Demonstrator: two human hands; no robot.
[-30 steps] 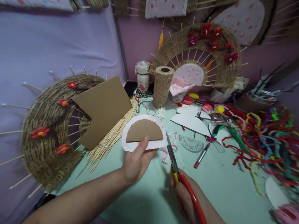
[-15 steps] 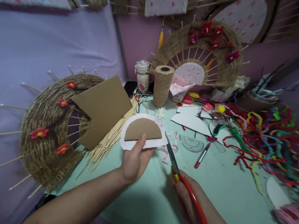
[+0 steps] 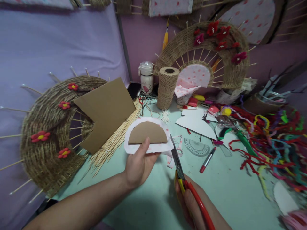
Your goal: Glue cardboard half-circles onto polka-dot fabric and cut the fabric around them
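My left hand (image 3: pixel 140 166) pinches a half-round piece of brown cardboard (image 3: pixel 147 132) together with a larger piece of white fabric with pink dots (image 3: pixel 128 148) that lies under it, the thumb on top and the fingers beneath. The fabric shows as a pale border all round the cardboard. In my right hand (image 3: pixel 192 198) is a pair of scissors (image 3: pixel 177 158) with red and yellow handles. Their blades point up and away, close to the fabric's right edge. Dotted fabric scraps (image 3: pixel 170 161) lie on the table behind the blades.
A woven fan shape with red flowers (image 3: pixel 43 108) and a notched cardboard sheet (image 3: pixel 105 111) stand left, over thin sticks (image 3: pixel 112 143). Behind are a twine spool (image 3: pixel 168 89) and a bottle (image 3: pixel 146 80). Rightward lie a protractor (image 3: pixel 196 147), a marker (image 3: pixel 207 159) and tangled pipe cleaners (image 3: pixel 278 147).
The cardboard and fabric have shifted very slightly to the right in my left hand. The scissors have turned a little, and their handles sit slightly lower and farther right.
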